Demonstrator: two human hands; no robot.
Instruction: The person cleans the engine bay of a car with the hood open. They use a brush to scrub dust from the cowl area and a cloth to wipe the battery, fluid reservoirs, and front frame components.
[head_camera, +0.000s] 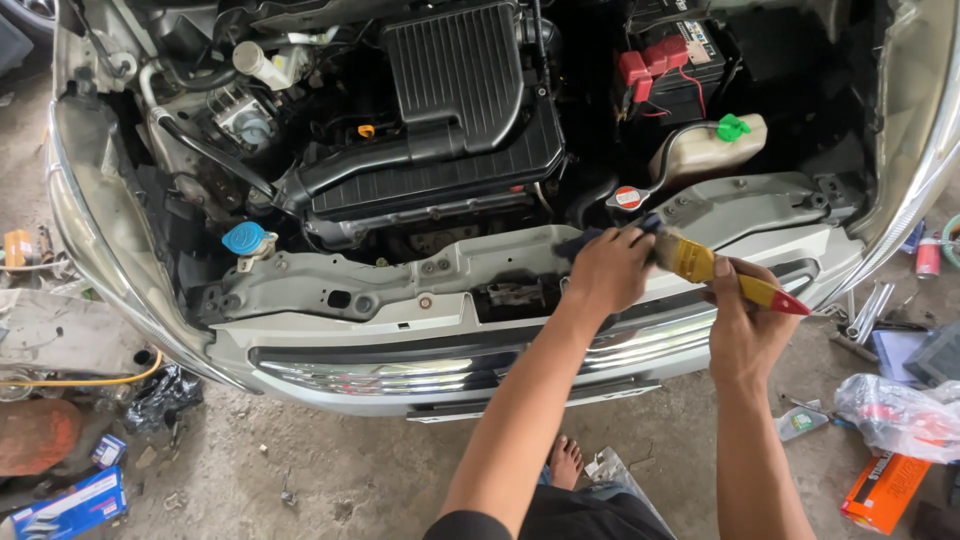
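Observation:
I stand at the front of a silver car with its bonnet open. My left hand lies on the grey radiator support panel, its fingers curled over what looks like a dark blue rag. My right hand grips a paintbrush with a yellow body and a red handle tip. The brush head points up and left and touches the panel just past my left hand's knuckles. The two hands are close together above the grille.
In the engine bay are a black air filter box, a battery with a red terminal cover, a green-capped reservoir and a blue cap. On the concrete floor lie an orange box, a plastic bag, metal tubes and a blue box.

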